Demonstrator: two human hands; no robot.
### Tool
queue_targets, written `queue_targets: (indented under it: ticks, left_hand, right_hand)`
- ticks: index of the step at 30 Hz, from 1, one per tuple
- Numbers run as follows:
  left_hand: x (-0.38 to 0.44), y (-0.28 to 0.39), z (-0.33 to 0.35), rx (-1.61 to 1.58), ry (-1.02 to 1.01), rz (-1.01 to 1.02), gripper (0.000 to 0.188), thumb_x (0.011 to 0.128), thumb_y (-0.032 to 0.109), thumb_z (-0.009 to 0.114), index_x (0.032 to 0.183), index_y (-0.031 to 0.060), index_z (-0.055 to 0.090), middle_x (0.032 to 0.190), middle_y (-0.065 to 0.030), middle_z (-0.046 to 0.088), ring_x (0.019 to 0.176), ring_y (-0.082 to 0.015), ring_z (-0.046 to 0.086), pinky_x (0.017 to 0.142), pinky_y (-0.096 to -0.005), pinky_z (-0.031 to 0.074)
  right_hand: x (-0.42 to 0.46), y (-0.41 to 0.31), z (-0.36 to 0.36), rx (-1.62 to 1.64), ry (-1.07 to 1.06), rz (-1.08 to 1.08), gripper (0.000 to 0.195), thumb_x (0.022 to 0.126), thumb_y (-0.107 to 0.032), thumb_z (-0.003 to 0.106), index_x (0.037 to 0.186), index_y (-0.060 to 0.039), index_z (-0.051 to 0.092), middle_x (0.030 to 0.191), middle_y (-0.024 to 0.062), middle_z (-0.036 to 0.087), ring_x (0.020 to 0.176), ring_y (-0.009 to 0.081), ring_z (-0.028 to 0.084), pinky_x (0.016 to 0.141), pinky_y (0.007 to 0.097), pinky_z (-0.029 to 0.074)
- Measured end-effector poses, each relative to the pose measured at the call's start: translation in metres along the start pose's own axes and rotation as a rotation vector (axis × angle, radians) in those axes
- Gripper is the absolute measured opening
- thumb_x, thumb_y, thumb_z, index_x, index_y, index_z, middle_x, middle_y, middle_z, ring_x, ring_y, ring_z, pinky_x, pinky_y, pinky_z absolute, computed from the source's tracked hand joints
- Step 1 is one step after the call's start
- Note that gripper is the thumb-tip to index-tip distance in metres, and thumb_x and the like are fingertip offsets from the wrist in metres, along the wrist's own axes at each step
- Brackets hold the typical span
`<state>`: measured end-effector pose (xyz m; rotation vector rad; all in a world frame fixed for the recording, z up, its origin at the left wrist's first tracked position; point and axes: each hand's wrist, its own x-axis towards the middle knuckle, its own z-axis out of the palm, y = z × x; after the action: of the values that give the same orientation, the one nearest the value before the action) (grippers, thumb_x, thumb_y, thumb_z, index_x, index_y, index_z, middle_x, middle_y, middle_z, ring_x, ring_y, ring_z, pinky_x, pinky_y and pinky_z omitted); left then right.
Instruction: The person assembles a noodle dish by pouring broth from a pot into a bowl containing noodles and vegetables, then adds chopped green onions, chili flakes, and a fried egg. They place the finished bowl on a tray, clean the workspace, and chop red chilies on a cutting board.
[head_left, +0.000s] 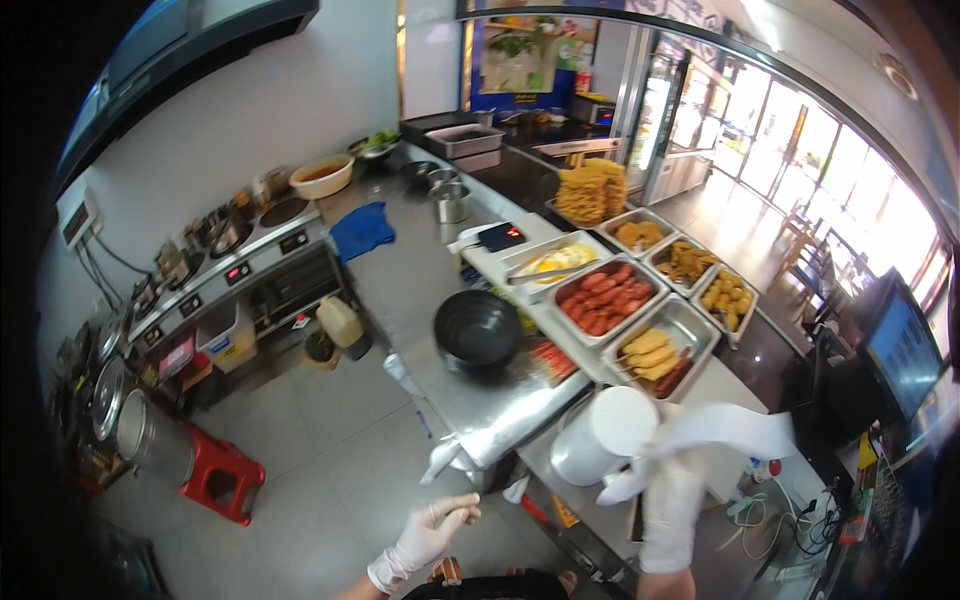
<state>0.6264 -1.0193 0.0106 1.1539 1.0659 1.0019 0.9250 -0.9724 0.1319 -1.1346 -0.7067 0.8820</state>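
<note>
My left hand (431, 536), in a white glove, is low in front of me over the floor, its fingers bent close together with nothing seen in them. My right hand (679, 465), also gloved, is blurred at the lower right beside a white lidded bucket (604, 435). A strip of white paper or cloth (724, 433) spreads from its fingers. Just beyond are a steel tray of battered skewers (649, 356), a tray of red sausages (604, 300) and a tray of fried eggs (559, 262) with tongs. A black bowl (478, 330) stands on the steel counter (472, 412).
Trays of fried food (682, 262) line the far counter. A monitor (904, 349) and loose cables (757, 517) are at right. At left are a cooktop with several burners (232, 262), a red plastic stool (225, 476) and a large steel pot (154, 439). A blue cloth (363, 230) lies on the counter.
</note>
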Motion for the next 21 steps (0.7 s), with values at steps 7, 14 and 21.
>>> queue_targets:
  ticks: [7, 14, 21]
  left_hand:
    - [0.028, 0.037, -0.134, 0.088, 0.125, 0.149, 0.067, 0.089, 0.012, 0.072, 0.146, -0.0029, 0.041, 0.137, -0.0133, 0.053, 0.121, -0.0183, 0.054, 0.101, -0.0349, 0.046]
    - [0.138, 0.009, -0.226, -0.325, 0.32, -0.016, 0.054, 0.094, 0.012, 0.067, 0.142, -0.0048, 0.047, 0.132, -0.0123, 0.059, 0.121, -0.018, 0.056, 0.106, -0.0322, 0.043]
    - [0.263, 0.024, -0.306, -0.333, 0.282, 0.011, 0.043, 0.094, 0.009, 0.063, 0.134, -0.0031, 0.056, 0.128, -0.0099, 0.064, 0.117, -0.0189, 0.06, 0.102, -0.0342, 0.046]
  right_hand:
    - [-0.037, 0.138, 0.222, -0.274, -0.81, 0.281, 0.04, 0.093, 0.0, 0.06, 0.133, 0.003, 0.056, 0.104, 0.0103, 0.069, 0.092, 0.0134, 0.065, 0.083, 0.0264, 0.052]
    - [-0.003, 0.237, 0.305, -0.527, -0.787, 0.178, 0.043, 0.093, 0.002, 0.059, 0.136, 0.0004, 0.057, 0.094, 0.0043, 0.065, 0.079, 0.0078, 0.061, 0.072, 0.0233, 0.052]
    - [0.078, 0.293, 0.376, -0.615, -0.746, 0.203, 0.046, 0.091, -0.004, 0.059, 0.137, -0.0084, 0.059, 0.092, 0.0118, 0.069, 0.071, 0.0157, 0.064, 0.071, 0.0299, 0.052]
